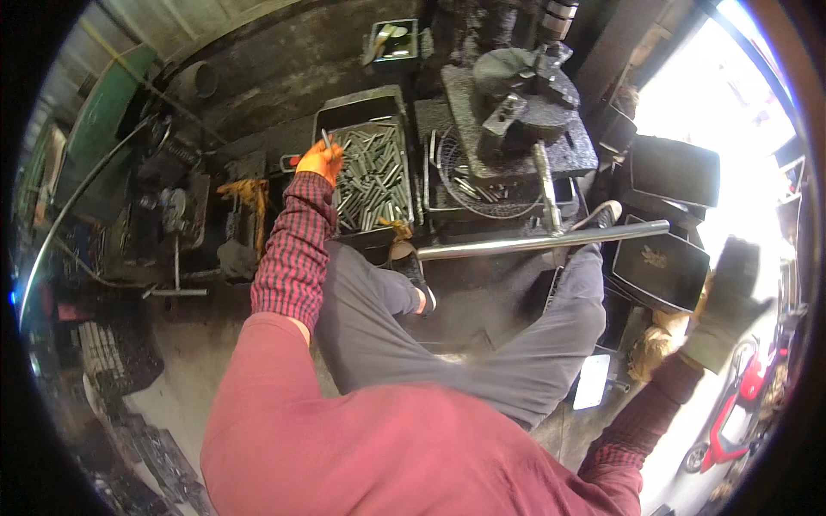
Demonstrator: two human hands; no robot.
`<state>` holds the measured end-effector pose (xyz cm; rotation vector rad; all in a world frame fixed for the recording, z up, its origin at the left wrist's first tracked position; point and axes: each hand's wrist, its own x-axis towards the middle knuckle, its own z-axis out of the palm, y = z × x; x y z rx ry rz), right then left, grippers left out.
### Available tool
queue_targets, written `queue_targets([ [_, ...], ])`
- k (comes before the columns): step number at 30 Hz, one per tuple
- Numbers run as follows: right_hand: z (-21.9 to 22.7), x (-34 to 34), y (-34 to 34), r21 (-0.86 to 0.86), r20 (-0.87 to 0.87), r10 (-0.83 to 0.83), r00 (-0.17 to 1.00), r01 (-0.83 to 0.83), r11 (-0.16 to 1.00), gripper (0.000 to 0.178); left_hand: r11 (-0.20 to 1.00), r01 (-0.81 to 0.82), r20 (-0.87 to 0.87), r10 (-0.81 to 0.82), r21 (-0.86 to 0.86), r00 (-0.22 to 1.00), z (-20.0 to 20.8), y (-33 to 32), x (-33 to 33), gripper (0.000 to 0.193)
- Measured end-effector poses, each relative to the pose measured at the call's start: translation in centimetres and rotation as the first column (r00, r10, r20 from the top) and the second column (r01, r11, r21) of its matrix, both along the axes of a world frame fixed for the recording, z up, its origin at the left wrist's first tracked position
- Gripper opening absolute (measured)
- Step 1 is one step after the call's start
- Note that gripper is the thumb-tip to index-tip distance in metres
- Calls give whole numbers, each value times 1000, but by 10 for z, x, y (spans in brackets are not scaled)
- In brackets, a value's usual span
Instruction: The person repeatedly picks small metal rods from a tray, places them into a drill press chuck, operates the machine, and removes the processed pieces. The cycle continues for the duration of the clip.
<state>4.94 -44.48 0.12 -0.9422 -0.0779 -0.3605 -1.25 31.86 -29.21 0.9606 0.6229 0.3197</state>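
My left hand [320, 162], in an orange glove, is closed on a short metal pin [326, 138] that sticks up from the fingers. It is at the left edge of a dark metal tray [379, 98] heaped with many loose pins [372, 176]. Far off to the right, my right hand [730, 297] wears a grey glove and is blurred. Its fingers look stretched out with the thumb apart, and I see nothing in it. Between the hands, a long shiny bar [516, 243] crosses above my knees, joined to a rod from the press [525, 112].
Under the press plate, a second tray holds a round wire basket [482, 176] and some pins. Dark bins [661, 271] stand at the right near a bright doorway. A small box [397, 39] is at the back. Tools and a T-handle [176, 291] crowd the left.
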Motion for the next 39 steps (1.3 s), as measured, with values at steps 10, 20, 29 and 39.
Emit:
queue_targets([
  [10,-54,27,107,474,136,671,729,-643,602,89,980,-146,318,181,-132,930,73,-88,-42,21],
  [20,-15,-1,156,96,-78,294,953,-286,953,49,963,-179,96,163,200,982,59,-104,-10,15],
  [29,-39,-91,307,-947,321,692,647,219,234,65,950,-310,166,302,25,939,57,-110,12,13],
  [39,-8,-62,195,-621,-399,401,825,-565,543,75,961,-274,330,250,27,910,90,-117,0,12],
])
